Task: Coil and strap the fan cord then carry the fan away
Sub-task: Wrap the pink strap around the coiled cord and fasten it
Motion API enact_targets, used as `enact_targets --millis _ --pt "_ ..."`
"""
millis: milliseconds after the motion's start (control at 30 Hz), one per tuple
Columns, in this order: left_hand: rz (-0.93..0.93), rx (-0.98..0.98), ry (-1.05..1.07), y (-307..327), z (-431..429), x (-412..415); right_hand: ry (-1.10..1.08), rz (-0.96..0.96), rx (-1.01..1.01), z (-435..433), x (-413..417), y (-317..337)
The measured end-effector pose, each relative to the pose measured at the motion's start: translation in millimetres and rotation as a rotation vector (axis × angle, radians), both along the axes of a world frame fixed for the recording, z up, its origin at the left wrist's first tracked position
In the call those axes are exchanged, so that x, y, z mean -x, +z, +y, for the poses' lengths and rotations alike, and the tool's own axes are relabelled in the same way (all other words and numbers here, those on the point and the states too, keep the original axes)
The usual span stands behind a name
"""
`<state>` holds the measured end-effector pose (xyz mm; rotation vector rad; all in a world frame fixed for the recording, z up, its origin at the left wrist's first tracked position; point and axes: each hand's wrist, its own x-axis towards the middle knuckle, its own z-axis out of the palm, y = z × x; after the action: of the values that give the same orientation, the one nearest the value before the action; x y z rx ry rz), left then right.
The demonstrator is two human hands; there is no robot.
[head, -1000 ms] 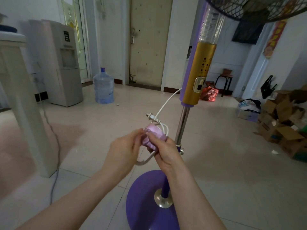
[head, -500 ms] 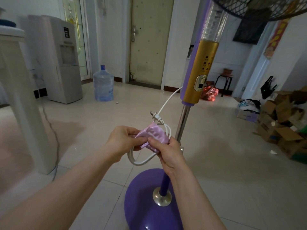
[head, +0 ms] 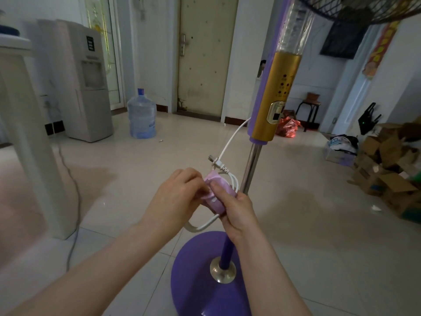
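Note:
A standing fan [head: 275, 94] with a gold and purple column rises on a metal pole from a round purple base [head: 198, 281]. Its white cord [head: 230, 142] runs from the column down to a coil [head: 205, 224] held in front of the pole, with the plug [head: 216, 162] sticking up. A pink strap [head: 216, 197] is wrapped around the coil. My left hand [head: 175, 199] pinches the strap's left side. My right hand [head: 237, 210] grips the strap and coil, thumb pressed on the pink band.
A white table leg [head: 29, 142] stands at the left with a grey cable [head: 75, 201] trailing on the floor. A water dispenser [head: 84, 80] and water jug [head: 141, 115] are behind. Cardboard boxes [head: 387, 169] pile at the right. A stool [head: 311, 110] stands by the far wall.
The strap was spread out flat between my hands half a second ago; now it is pulled tight around the coil, and my hands have come closer together.

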<state>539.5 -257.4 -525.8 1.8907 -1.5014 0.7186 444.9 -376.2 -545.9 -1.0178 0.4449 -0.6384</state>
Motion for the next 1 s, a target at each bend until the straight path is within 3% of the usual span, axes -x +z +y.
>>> enact_targets --millis 67,133,267,400,500,567,633,767,900,1000 --pt "0.054 0.081 -0.023 -0.7 1.2 0.7 0.030 -0.016 -0.005 0.7 -1.2 3.2" --pt "0.232 0.100 -0.032 3.2 2.4 -0.3 0.033 -0.024 -0.035 -0.6 -3.5 3.0" --pt "0.648 -0.111 -0.118 12.8 3.4 -13.4 0.019 -0.053 -0.096 -4.5 0.2 -5.0" --pt "1.339 0.315 -0.172 11.7 -2.9 -11.2 -0.099 0.015 0.092 -1.8 -1.6 -10.6" --pt "1.459 0.498 -0.025 8.2 -13.7 -8.5 -0.221 0.128 0.252 4.3 -10.8 -10.0" --pt "1.429 0.600 0.063 8.5 -19.5 -6.2 -0.273 0.166 0.338 7.8 -16.1 -9.8" --pt "1.281 0.663 0.138 8.6 -21.6 2.1 -0.303 0.194 0.398 11.2 -20.5 -9.5" --pt "0.949 0.611 0.002 -2.2 -14.1 18.6 -0.363 0.253 0.444 12.5 -27.1 -7.6" --pt "0.282 0.396 0.015 -25.5 -2.7 13.7 -0.286 0.276 0.206 6.2 -31.2 -6.3" --pt "0.053 0.281 -0.039 -34.7 -2.0 5.3 -0.197 0.201 0.029 4.0 -31.4 -3.5"
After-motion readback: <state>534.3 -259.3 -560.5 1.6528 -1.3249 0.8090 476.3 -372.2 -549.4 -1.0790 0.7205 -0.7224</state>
